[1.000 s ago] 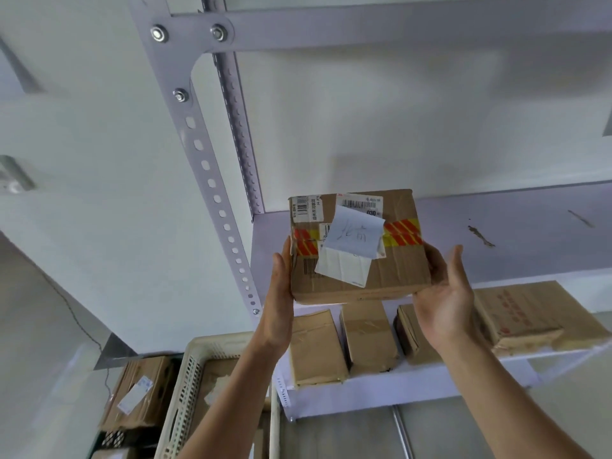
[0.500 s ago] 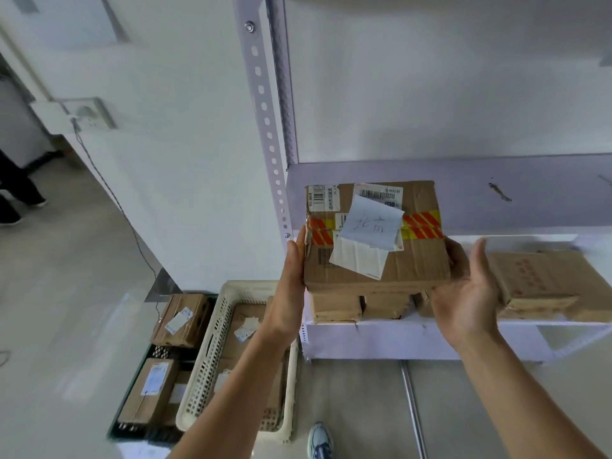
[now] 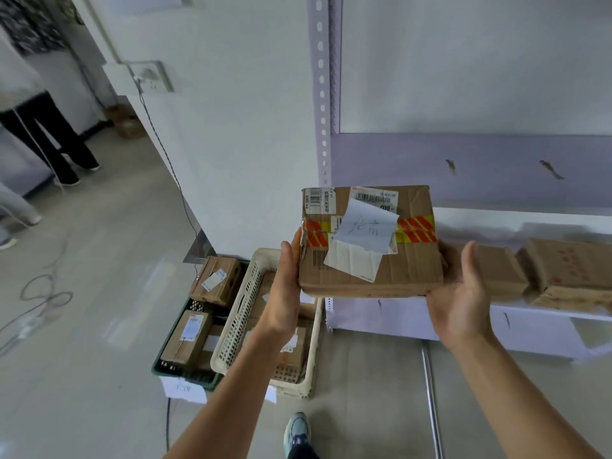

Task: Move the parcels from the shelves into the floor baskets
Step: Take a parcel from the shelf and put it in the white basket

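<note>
I hold a flat cardboard parcel with red-and-yellow tape and a handwritten white slip between both hands, in front of the purple shelf. My left hand presses its left edge and my right hand cups its right underside. Below and to the left on the floor stands a cream basket with parcels inside, and beside it a dark green basket holding more parcels. Two brown parcels lie on the lower shelf to the right.
A perforated shelf post rises just left of the parcel. Cables trail over the floor at the left. Another person's legs stand at the far left. My shoe shows near the baskets. A metal rod lies on the floor.
The parcel has come off the upper shelf and moved down and slightly toward me. My view has tilted down and left, so both floor baskets now show.
</note>
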Demonstrator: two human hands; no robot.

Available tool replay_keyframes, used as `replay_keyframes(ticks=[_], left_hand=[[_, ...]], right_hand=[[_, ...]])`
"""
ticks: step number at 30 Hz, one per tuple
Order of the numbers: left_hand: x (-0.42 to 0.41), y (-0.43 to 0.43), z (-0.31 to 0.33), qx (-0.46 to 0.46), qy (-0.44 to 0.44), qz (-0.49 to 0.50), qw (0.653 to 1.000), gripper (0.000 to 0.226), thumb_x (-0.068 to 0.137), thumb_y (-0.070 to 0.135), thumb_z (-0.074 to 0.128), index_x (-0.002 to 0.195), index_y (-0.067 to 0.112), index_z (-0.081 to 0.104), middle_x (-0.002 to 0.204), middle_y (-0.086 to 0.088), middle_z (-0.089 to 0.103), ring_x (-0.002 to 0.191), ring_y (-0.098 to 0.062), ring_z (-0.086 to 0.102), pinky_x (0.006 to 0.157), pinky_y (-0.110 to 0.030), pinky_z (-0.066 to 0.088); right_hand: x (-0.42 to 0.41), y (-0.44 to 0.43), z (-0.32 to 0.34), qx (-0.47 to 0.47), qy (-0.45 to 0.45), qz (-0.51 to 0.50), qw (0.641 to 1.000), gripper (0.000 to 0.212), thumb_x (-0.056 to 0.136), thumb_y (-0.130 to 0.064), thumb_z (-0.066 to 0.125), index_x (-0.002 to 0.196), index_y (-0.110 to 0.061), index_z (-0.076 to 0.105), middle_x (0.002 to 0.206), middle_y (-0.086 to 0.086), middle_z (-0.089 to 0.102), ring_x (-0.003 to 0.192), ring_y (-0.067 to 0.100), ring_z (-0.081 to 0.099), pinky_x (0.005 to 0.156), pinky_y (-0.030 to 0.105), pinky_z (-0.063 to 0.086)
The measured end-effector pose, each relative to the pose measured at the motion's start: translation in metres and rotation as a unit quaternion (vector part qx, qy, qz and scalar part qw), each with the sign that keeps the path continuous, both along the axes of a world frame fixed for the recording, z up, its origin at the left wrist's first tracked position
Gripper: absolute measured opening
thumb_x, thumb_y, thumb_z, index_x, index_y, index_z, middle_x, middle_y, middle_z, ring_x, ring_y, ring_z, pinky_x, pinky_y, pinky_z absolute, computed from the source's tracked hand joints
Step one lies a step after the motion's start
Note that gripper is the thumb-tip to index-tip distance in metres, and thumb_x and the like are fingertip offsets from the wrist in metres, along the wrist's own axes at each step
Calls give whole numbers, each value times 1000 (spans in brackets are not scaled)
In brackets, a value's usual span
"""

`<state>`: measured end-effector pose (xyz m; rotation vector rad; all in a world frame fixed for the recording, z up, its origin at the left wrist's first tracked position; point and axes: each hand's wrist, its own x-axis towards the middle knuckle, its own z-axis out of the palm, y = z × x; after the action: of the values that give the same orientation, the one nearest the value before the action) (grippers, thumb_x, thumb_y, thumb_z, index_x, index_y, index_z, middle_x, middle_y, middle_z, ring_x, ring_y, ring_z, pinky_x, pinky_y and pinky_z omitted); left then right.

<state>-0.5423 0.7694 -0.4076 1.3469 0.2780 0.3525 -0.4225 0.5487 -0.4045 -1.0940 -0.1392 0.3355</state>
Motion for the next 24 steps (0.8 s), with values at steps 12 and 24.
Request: replay_keyframes(ticks=[12, 24], left_hand=[[-42, 123, -30, -41, 39, 89, 994, 78, 112, 61, 8, 162, 15, 46, 152, -12, 64, 140, -32, 62, 109, -44, 57], [-45, 309, -161, -121, 186, 84, 971, 64, 112, 66, 17, 147, 41, 64, 144, -5, 71, 134, -26, 68, 103, -43, 60]], right_hand=[[-14, 120, -20, -53, -21, 139, 989, 67, 89, -79, 60, 130, -28, 74, 136, 7, 71, 131, 24, 64, 102, 40, 52], [-30, 303, -165, -171, 154, 148, 962, 60, 100, -68, 41, 135, -30, 72, 139, 1, 72, 130, 17, 66, 99, 34, 46]])
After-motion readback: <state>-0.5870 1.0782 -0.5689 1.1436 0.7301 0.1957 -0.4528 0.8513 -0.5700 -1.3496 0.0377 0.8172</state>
